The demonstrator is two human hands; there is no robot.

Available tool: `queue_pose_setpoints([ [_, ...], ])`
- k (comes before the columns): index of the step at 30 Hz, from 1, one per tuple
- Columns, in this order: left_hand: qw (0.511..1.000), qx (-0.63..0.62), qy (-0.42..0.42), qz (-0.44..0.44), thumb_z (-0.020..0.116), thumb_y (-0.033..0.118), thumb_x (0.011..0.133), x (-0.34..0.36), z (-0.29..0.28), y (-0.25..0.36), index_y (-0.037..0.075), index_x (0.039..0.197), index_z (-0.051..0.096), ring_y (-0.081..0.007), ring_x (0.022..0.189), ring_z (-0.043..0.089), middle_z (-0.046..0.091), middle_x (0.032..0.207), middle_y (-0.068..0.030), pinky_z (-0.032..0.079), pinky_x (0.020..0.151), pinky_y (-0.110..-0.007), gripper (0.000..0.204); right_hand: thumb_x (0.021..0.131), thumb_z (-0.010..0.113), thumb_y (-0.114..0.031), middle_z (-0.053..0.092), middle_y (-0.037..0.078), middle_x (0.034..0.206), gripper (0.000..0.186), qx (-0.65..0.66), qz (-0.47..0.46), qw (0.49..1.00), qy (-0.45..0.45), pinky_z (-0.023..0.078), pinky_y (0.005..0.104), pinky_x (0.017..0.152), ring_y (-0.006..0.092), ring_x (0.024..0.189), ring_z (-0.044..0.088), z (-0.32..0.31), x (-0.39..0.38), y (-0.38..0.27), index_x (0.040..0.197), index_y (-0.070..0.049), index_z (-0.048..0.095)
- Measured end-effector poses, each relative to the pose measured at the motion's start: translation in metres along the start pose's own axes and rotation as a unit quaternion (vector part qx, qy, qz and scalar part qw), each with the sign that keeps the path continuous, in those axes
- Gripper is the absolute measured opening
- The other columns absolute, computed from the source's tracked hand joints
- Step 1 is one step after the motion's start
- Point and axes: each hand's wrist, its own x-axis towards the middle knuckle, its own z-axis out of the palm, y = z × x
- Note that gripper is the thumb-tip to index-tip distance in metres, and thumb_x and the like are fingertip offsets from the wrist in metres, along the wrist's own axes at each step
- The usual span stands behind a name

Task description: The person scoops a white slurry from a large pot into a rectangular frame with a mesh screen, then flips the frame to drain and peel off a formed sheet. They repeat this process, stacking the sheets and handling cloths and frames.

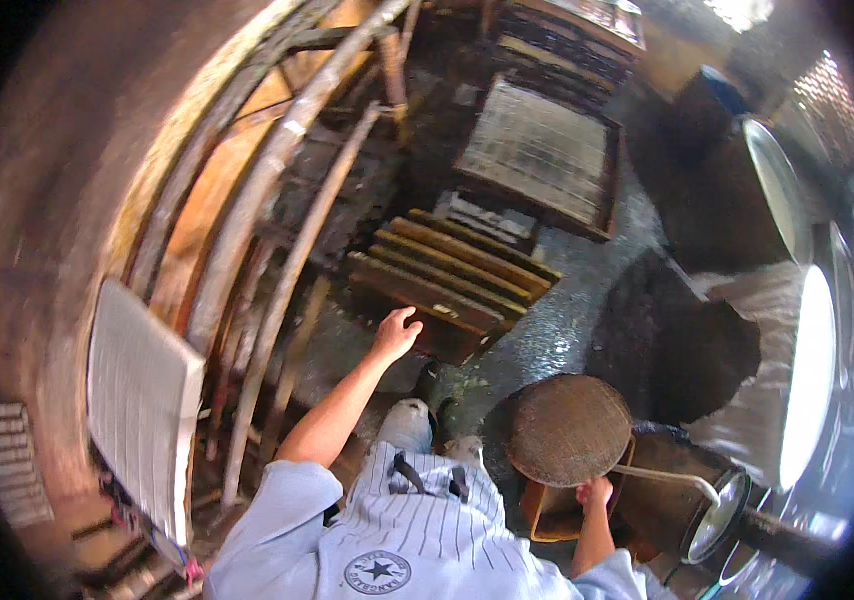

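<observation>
My left hand point(396, 334) reaches forward, empty, with the thumb and fingers apart. It is beside the near end of several dark wooden frames point(452, 285) standing on edge in a row; I cannot tell whether it touches them. My right hand point(595, 491) is low on the right with its fingers curled in, just under the rim of a round brown woven-looking disc point(569, 430). Close to these fingers is the end of a pale bent rod point(667, 474) that runs to a round pot point(720, 517). What the right fingers hold is hidden.
Beyond the frames, a large framed screen point(541, 152) lies on wet floor. Wooden poles point(297, 235) lean on the left, near a white ribbed panel point(142, 385). Large round vats point(782, 190) stand at right, one draped with pale cloth point(747, 370). A wooden stand point(550, 512) is below the disc.
</observation>
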Motion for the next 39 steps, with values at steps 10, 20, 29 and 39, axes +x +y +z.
queue_pose_setpoints([
  [10,0.910,0.365,-0.185,-0.063,0.062,0.034,0.084,0.185,0.117,-0.045,0.004,0.137,0.039,-0.0313,0.136,0.028,0.037,0.143,-0.0122,0.029,0.108,-0.050,0.065,0.086,0.048,-0.009,0.062,0.012,0.079,0.017,-0.040,0.139,0.985,0.093,0.051,0.0378,0.041,0.0263,0.057,0.065,-0.058,-0.243,0.102,0.102,-0.005,0.052],
  [20,0.824,0.490,-0.251,0.136,0.064,0.008,0.079,0.172,0.113,-0.122,0.003,0.120,0.051,-0.0332,0.105,0.055,0.056,0.115,-0.0141,0.042,0.093,-0.045,0.043,0.091,0.053,-0.014,0.064,0.013,0.099,0.036,-0.073,0.080,0.994,-0.006,0.054,0.0341,0.059,0.0223,0.073,0.066,0.014,-0.244,0.022,0.124,0.000,0.047],
  [29,0.649,0.568,-0.494,0.109,0.068,0.018,0.078,0.101,0.127,-0.064,0.010,0.105,0.070,-0.0302,0.107,0.062,0.065,0.113,-0.0104,0.052,0.088,-0.040,0.029,0.088,0.053,-0.011,0.066,0.013,0.092,0.034,-0.036,0.157,0.987,-0.029,0.054,0.0355,0.057,0.0236,0.070,0.067,0.003,-0.180,0.031,0.121,-0.001,0.048],
  [39,0.622,0.573,-0.534,0.014,0.067,0.024,0.073,0.099,0.291,0.121,0.012,0.112,0.067,-0.0278,0.111,0.060,0.063,0.118,-0.0095,0.051,0.090,-0.039,0.041,0.091,0.051,-0.015,0.066,0.019,0.092,0.027,0.081,0.146,0.981,-0.104,0.056,0.0417,0.053,0.0325,0.069,0.067,-0.045,0.007,0.091,0.112,0.000,0.055],
])
